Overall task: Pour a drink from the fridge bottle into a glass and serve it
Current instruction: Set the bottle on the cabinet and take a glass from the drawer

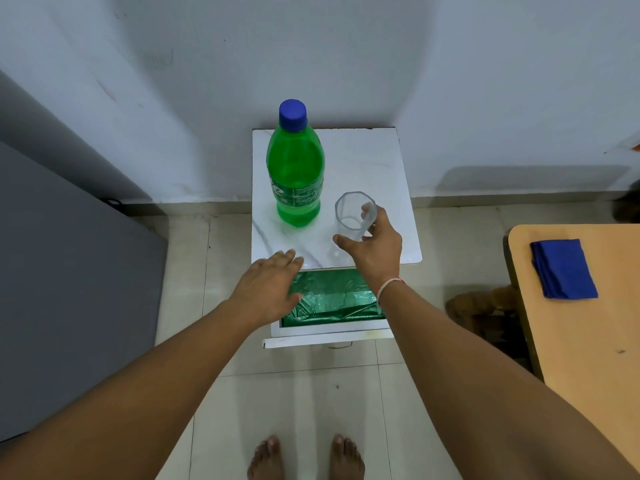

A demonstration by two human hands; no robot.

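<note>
A green plastic bottle (296, 168) with a blue cap stands upright on the left part of a small white marble-topped stand (381, 157). To its right an empty clear glass (353, 211) stands upright on the same top. My right hand (372, 247) curls around the glass, with the fingers on its right side and the thumb stretched out just in front of it. My left hand (268, 289) hovers flat with fingers apart over the stand's front edge, below the bottle, holding nothing.
An open drawer lined with green plastic (332, 303) juts out under the top. A grey fridge (69, 271) stands at the left. At the right is a wooden table (588, 341) with a folded blue cloth (562, 268). The floor is tiled and my bare feet are below.
</note>
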